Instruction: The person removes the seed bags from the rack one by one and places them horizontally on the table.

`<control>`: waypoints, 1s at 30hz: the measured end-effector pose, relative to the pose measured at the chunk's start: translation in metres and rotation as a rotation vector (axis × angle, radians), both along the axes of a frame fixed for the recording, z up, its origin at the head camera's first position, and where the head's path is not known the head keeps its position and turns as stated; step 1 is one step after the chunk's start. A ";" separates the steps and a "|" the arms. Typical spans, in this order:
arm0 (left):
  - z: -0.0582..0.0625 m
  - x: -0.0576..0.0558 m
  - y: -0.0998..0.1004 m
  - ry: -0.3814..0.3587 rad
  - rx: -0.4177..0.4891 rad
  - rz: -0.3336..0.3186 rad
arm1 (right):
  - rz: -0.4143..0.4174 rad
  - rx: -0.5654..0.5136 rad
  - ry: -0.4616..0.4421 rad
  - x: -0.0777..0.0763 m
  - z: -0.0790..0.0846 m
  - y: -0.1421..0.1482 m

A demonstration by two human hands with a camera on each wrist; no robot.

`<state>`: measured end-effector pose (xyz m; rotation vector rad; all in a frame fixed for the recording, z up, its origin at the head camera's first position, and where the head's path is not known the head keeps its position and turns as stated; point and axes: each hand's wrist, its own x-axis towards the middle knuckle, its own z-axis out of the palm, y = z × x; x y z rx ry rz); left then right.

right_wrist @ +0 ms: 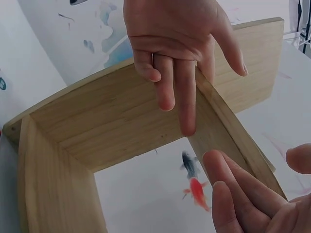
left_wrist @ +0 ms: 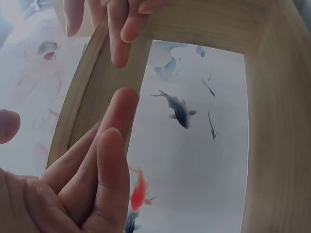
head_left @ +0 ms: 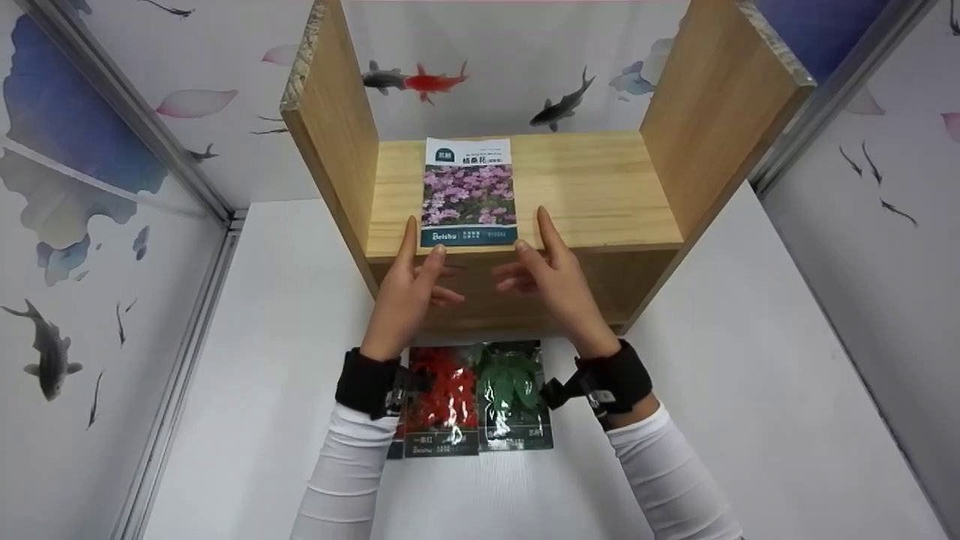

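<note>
A flower seed packet (head_left: 469,196) with pink-purple blooms lies face up on the upper board of a wooden shelf (head_left: 592,187), its lower edge near the board's front edge. My left hand (head_left: 405,292) is at the packet's lower left corner, index finger extended along that side and thumb at the bottom edge. Opposite it, my right hand (head_left: 559,289) has its thumb by the lower right corner and its index finger extended over the board. The other fingers of both hands hang loosely below the front edge. Neither wrist view shows the packet.
On the white table (head_left: 247,390) before the shelf lie a red-flower packet (head_left: 442,405) and a green-leaf packet (head_left: 514,397), with another packet's edge at left. Upright side panels (head_left: 330,127) flank the upper board. Fish-patterned walls (head_left: 517,45) stand behind and at the sides.
</note>
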<state>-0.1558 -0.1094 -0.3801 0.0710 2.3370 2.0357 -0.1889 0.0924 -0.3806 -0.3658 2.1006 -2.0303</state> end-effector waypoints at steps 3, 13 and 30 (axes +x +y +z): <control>-0.007 -0.007 -0.001 -0.013 -0.015 0.002 | 0.000 -0.003 -0.009 -0.001 0.001 -0.002; -0.022 -0.023 0.000 -0.033 -0.036 0.036 | 0.019 0.006 -0.047 -0.004 0.002 -0.013; -0.020 -0.023 0.007 0.039 -0.019 0.122 | 0.028 -0.061 -0.011 -0.004 0.003 -0.018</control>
